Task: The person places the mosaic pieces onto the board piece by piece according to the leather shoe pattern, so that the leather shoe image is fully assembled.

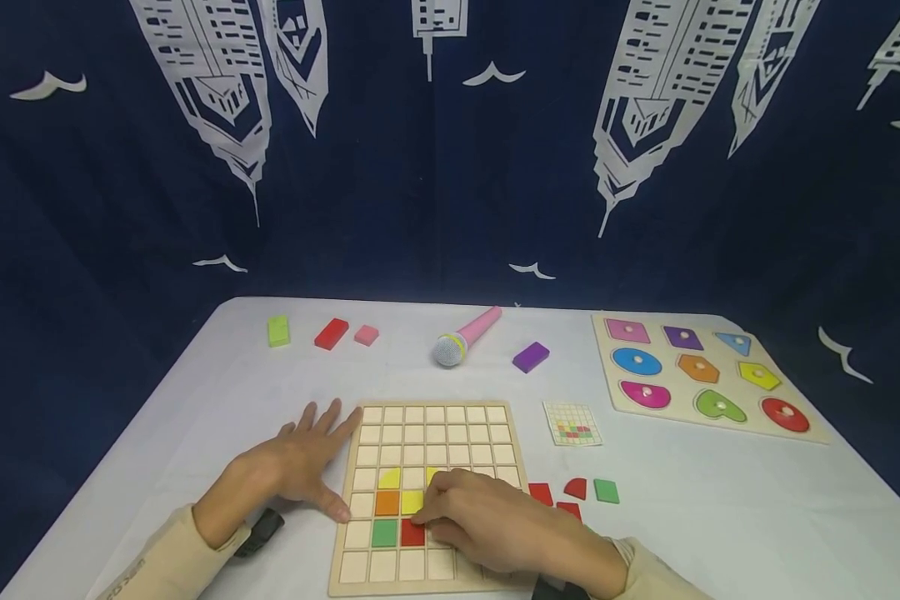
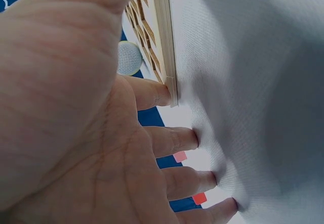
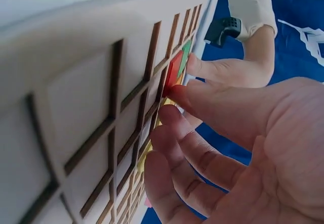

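A wooden grid board [image 1: 435, 414] lies on the table. My left hand [image 1: 300, 467] spreads over its left edge; in the left wrist view its fingertips rest on the cloth, one touching the board's frame. My right hand [image 1: 487, 517] is over the board with bent fingers, its thumb tip [image 3: 178, 95] touching a red square tile [image 3: 172, 73] in a cell. Left of that tile sits a green square tile [image 1: 385, 533]. Above them are an orange square tile [image 1: 387, 503], a yellow square tile [image 1: 411, 502] and a yellow rounded tile [image 1: 389, 478]. More yellow is partly hidden by my right hand.
Loose red tiles [image 1: 540, 493] and a green tile [image 1: 606, 491] lie right of the board, below a pattern card [image 1: 573, 417]. A shape puzzle [image 1: 675, 392] is at far right. Behind are a toy microphone [image 1: 465, 337], a purple block [image 1: 531, 357] and several other blocks.
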A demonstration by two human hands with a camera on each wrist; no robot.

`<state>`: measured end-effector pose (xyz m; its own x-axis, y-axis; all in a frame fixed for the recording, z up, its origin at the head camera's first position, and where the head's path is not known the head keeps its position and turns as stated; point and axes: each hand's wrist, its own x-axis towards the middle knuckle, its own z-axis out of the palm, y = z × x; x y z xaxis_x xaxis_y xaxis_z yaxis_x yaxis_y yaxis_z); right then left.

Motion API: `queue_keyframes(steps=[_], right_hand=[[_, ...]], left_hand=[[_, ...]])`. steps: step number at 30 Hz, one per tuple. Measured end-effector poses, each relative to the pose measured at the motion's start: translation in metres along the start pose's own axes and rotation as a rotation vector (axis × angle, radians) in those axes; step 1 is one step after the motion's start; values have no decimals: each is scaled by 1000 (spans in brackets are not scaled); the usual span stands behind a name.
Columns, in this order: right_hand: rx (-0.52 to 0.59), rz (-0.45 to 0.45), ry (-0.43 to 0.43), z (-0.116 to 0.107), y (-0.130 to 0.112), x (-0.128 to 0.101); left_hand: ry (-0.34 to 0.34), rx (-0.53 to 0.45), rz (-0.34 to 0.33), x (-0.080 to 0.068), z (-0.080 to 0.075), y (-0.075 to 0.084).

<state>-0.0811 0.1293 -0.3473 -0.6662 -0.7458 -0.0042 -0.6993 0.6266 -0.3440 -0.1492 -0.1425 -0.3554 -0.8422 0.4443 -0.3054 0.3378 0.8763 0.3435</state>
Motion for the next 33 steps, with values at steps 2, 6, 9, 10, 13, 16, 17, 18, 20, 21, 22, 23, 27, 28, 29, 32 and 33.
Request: queue_keyframes(steps=[2,6,9,10,13,16,17,18,20,21,22,23,27,28,29,32,33], right_hand=[[5,-10,5,-2,2,-4],[61,-1,-5,-9,12,-12],[121,27,-36,-17,25,-19],[140,32,-45,-20,29,-22],[203,29,-76,-30,44,-29],[247,8,-79,-39,58,-35],[260,6,-77,-43,63,-36],[268,12,-71,-45,67,-37],[273,25,-59,-50,75,-40],[277,38,-59,-52,79,-41],[278,51,-58,-53,83,-42],[286,69,-63,-54,86,-44],[310,129,-85,-55,98,-47],[314,138,-89,-54,100,-48],[316,148,-93,-54,101,-48],[333,171,-106,-52,104,-48],[338,177,-111,-52,104,-48]], left_hand=[[0,-3,-1,0,0,0],[-2,-7,1,-1,1,0],[-2,-2,0,0,0,0],[-3,1,-2,0,0,0],[-5,2,-5,0,-1,1],[-8,0,-6,0,-2,0],[-9,-2,-7,0,-2,0],[-7,-3,-7,0,-2,0],[-5,-3,-8,0,-2,0],[-4,-3,-9,0,-2,0],[-3,-3,-8,0,-1,0],[-1,-2,-8,0,-1,0],[0,0,-6,-1,-2,0],[-1,-1,-5,-1,-2,0],[-2,-3,-6,-2,-2,0],[-6,-11,-6,-2,-2,0],[-7,-12,-6,-2,-2,0]])
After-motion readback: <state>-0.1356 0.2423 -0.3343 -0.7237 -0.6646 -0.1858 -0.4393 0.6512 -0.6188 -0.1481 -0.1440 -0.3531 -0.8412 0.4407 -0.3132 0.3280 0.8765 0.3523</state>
